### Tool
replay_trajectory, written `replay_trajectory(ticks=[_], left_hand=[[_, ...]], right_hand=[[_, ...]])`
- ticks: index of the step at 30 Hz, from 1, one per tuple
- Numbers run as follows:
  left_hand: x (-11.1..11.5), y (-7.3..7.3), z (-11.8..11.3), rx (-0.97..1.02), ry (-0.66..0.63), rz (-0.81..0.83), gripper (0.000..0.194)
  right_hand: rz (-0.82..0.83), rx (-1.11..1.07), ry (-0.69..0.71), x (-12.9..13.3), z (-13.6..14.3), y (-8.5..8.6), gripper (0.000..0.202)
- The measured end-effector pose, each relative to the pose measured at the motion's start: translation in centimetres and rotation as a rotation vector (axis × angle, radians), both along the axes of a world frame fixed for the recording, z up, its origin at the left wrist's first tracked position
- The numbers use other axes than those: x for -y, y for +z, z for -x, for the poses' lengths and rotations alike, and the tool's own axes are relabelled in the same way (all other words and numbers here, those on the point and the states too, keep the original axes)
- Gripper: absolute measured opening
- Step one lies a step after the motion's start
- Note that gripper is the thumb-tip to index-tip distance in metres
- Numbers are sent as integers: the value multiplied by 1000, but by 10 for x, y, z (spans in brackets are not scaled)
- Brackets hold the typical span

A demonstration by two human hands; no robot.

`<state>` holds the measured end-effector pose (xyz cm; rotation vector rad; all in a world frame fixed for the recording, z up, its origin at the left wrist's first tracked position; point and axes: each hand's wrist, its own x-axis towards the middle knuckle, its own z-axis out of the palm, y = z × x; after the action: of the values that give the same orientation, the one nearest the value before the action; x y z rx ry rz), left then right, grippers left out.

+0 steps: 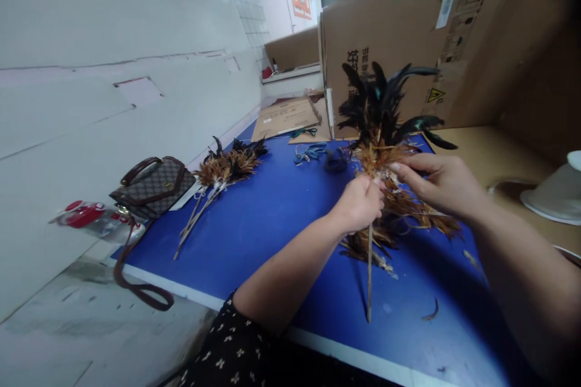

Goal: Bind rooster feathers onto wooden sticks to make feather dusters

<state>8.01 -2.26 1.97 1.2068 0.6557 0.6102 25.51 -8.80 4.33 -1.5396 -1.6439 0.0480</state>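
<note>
My left hand (362, 202) is closed around the stick of a feather bundle (379, 109), just below its feathers. The bundle stands upright, with long black feathers on top and brown ones lower down; its thin stick (370, 278) points down toward the table's front edge. On the right of the bundle, my right hand (438, 181) pinches at the brown feathers with thumb and forefinger. Loose brown feathers (424, 211) lie on the blue table (281, 217) under and behind my hands. Finished-looking feather sticks (231, 163) rest on the table at the left.
A checkered handbag (158, 184) and a red-capped bottle (100, 221) are at the left edge. Blue ties (311, 153) and flat cardboard (285, 116) lie at the back. A large cardboard box (403, 30) stands behind; a white spool (556, 193) is at the right.
</note>
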Motion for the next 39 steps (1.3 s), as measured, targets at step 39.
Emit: replay_trajectory(ticks=[39], left_hand=[[-12,-12,1,-52,-313,51,24]], right_hand=[[-120,173,378,10,-12,20,22]])
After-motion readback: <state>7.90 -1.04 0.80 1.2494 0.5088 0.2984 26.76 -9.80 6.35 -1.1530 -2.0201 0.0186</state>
